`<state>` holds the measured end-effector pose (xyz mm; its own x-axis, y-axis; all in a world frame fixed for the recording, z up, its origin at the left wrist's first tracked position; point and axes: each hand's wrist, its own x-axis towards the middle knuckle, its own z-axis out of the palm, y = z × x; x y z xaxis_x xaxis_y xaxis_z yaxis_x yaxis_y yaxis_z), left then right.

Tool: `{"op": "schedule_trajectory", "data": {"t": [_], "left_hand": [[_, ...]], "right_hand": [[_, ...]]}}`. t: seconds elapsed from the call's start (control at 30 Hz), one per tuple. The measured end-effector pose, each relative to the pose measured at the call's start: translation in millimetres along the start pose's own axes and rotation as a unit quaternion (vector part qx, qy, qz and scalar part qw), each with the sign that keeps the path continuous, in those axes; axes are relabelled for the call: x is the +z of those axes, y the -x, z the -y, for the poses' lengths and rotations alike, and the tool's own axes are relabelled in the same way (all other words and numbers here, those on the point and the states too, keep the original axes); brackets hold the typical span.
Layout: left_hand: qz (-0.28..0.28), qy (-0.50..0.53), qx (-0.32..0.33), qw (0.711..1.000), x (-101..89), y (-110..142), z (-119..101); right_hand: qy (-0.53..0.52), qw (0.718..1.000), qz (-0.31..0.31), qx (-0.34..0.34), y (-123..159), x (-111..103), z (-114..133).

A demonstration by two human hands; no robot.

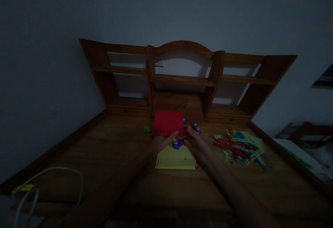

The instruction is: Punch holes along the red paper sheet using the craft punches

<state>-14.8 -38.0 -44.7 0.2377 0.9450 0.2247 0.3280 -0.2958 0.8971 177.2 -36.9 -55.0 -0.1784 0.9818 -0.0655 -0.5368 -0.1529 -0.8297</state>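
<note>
A red box (168, 122) stands on the wooden desk (109, 158) in front of the shelf unit. My left hand (162, 141) rests at the box's lower edge, its thumb stretched toward small purple pieces (177, 143). My right hand (196, 141) reaches in from the right, its fingertips among the purple pieces next to the box. More purple pieces (196, 128) lie just behind that hand. A flat yellow board (175, 159) lies under both hands. The dim light hides whether either hand holds a piece.
A heap of red, green and blue perforated strips (240, 146) lies to the right. A small green piece (147, 129) sits left of the box. A white cable (52, 183) loops at the near left. A wooden shelf unit (182, 79) lines the back.
</note>
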Motion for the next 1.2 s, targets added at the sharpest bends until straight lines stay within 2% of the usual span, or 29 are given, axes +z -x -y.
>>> {"op": "schedule_trajectory", "data": {"t": [0.07,0.13,0.3,0.43,0.6,0.83,1.2], "left_hand": [[-0.042,-0.032,-0.007,0.999,-0.9,-0.2,-1.3],[-0.063,-0.02,-0.02,0.998,-0.7,-4.5,4.2],[-0.02,0.074,-0.048,0.996,3.1,-18.3,24.3],[-0.013,0.097,-0.022,0.995,6.3,-14.2,16.2],[-0.004,0.088,0.006,0.996,9.1,-6.0,4.5],[-0.016,0.065,0.019,0.998,9.4,-6.7,8.9],[-0.01,0.051,0.032,0.998,8.4,-5.5,11.2]], "right_hand": [[-0.016,1.0,-0.002,0.004,1.0,0.1,0.3],[-0.024,1.0,-0.009,0.004,2.6,0.8,0.7],[-0.019,1.0,-0.019,-0.007,4.8,2.4,1.4],[0.011,1.0,-0.015,-0.018,2.5,2.0,0.4],[0.04,0.998,0.0,-0.037,-0.1,2.8,-1.3],[0.054,0.997,-0.008,-0.056,3.6,7.8,-1.3],[0.084,0.995,0.016,-0.057,6.4,11.0,-2.3]]}}
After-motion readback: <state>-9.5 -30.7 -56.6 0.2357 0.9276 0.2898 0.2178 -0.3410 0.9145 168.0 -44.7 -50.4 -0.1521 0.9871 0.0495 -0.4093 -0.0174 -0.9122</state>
